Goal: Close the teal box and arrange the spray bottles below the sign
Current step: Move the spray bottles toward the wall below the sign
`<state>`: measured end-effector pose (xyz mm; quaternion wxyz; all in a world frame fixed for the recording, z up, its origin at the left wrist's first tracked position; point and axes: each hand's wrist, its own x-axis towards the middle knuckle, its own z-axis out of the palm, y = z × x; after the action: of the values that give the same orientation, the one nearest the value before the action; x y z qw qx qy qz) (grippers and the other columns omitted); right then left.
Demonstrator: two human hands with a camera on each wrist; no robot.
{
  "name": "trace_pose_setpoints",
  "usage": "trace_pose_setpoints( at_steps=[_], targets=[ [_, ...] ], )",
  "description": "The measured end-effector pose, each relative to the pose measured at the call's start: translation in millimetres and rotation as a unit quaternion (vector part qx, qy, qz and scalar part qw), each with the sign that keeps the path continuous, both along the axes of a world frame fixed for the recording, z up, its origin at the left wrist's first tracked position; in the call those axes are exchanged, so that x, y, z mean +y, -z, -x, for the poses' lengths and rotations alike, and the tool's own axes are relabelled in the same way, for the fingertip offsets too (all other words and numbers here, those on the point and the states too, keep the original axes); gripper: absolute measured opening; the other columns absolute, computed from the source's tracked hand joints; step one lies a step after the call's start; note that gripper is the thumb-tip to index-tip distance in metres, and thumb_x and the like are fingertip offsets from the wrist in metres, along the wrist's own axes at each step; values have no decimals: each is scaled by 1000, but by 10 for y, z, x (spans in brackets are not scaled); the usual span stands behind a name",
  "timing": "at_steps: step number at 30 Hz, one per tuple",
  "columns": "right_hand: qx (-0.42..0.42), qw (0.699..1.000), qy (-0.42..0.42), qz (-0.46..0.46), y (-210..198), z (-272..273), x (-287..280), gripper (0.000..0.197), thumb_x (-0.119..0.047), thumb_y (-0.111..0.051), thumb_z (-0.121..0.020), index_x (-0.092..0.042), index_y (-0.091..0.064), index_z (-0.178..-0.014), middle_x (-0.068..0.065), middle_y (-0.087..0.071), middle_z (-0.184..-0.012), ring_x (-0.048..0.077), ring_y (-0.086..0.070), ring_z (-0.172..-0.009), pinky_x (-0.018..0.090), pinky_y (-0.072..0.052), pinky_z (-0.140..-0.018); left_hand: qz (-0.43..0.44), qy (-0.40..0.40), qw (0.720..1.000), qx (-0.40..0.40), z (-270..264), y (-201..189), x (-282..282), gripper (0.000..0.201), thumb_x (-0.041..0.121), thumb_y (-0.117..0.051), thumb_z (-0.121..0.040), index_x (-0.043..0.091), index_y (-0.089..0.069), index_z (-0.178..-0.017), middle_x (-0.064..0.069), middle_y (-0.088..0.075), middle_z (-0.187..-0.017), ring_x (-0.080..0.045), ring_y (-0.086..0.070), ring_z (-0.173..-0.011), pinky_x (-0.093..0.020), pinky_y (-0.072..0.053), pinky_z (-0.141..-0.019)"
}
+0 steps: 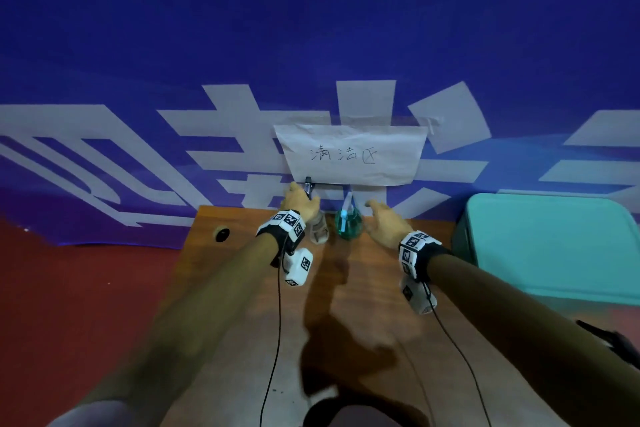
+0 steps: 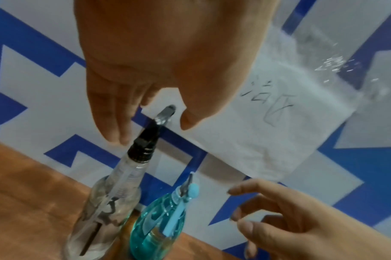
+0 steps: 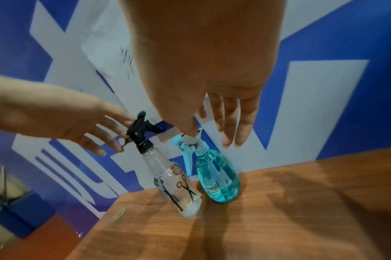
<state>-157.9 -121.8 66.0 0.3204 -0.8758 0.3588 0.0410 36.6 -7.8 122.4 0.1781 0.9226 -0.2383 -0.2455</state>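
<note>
A clear spray bottle (image 1: 319,230) (image 2: 110,207) (image 3: 174,183) with a black sprayer stands upright at the table's far edge. A blue spray bottle (image 1: 348,227) (image 2: 159,227) (image 3: 219,181) stands just to its right. Both are directly below the handwritten paper sign (image 1: 349,154) on the wall. My left hand (image 1: 299,201) (image 2: 151,132) hovers at the black sprayer head, fingers straight and thumb apart, gripping nothing. My right hand (image 1: 381,215) (image 3: 210,137) is spread open over the blue bottle, thumb tip by its sprayer top. The teal box (image 1: 554,246) sits at the right with its lid down.
The wooden table (image 1: 346,322) has a round cable hole (image 1: 222,234) near its far left corner. A blue and white banner wall rises right behind the bottles. Red floor lies left of the table. Wrist-camera cables trail along both forearms.
</note>
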Motion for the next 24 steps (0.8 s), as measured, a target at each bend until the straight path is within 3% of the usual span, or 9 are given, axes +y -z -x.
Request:
trace_pose_setpoints(
  at_steps=[2, 5, 8, 12, 15, 17, 20, 24],
  targets=[
    [4, 1000, 27, 3, -1, 271, -18, 53, -22, -59, -94, -18, -41, -143, 17, -56, -135, 36, -61, -114, 40, -49, -91, 18, 3, 997, -70, 154, -157, 91, 67, 32, -61, -97, 3, -30, -148, -17, -39, -149, -39, -46, -134, -48, -43, -104],
    [20, 998, 57, 27, -1, 731, -59, 36, -19, -57, -92, -17, -52, -128, 16, -65, -120, 37, -65, -104, 40, -53, -85, 91, 89, 977, -168, 471, -284, 170, 56, 24, -59, -98, 7, -35, -146, -11, -44, -143, -31, -53, -122, -44, -51, -94],
    [8, 995, 87, 47, -44, 1225, -85, 22, -23, -57, -93, -16, -57, -114, 13, -69, -109, 36, -67, -96, 39, -54, -80, 162, 149, 970, -107, 947, -320, 111, 40, 19, -55, -99, 17, -46, -138, -5, -54, -135, -25, -64, -104, -45, -58, -88],
    [-6, 991, 118, 67, -129, 1955, -163, 17, -25, -59, -91, -18, -60, -106, 10, -70, -95, 34, -67, -90, 40, -55, -77, 172, 206, 963, -33, 1746, -295, -73, 15, 22, -50, -91, 24, -63, -99, 2, -71, -89, -22, -68, -83, -47, -56, -89],
    [-26, 988, 131, 75, -222, 2599, -214, 16, -25, -60, -90, -23, -61, -106, 0, -67, -81, 29, -65, -82, 39, -54, -71, 164, 275, 947, 10, 2442, -273, -208, 17, 17, -51, -93, 17, -67, -90, -5, -74, -82, -28, -69, -81, -41, -56, -79],
    [-36, 986, 131, 97, -283, 3030, -230, 14, -29, -60, -92, -25, -59, -105, -6, -62, -76, 24, -62, -76, 35, -48, -63, 160, 312, 936, 43, 2866, -194, -286, 18, 13, -51, -93, 12, -68, -88, -6, -73, -76, -28, -69, -75, -43, -57, -75],
    [-18, 980, 139, 140, -322, 3588, -227, 15, -35, -61, -94, -25, -56, -104, -8, -58, -81, 22, -58, -74, 32, -40, -61, 119, 354, 927, 45, 3359, 15, -397, 17, 24, -49, -84, 20, -65, -79, 5, -64, -65, -28, -66, -68, -44, -58, -69],
    [59, 972, 136, 181, -177, 4274, -209, 33, -40, -66, -89, -19, -53, -110, 3, -58, -108, 30, -60, -98, 38, -48, -68, 65, 400, 913, 44, 3943, 180, -451, 16, 20, -51, -91, 20, -64, -81, 1, -66, -73, -29, -66, -70, -46, -59, -68]
  ],
)
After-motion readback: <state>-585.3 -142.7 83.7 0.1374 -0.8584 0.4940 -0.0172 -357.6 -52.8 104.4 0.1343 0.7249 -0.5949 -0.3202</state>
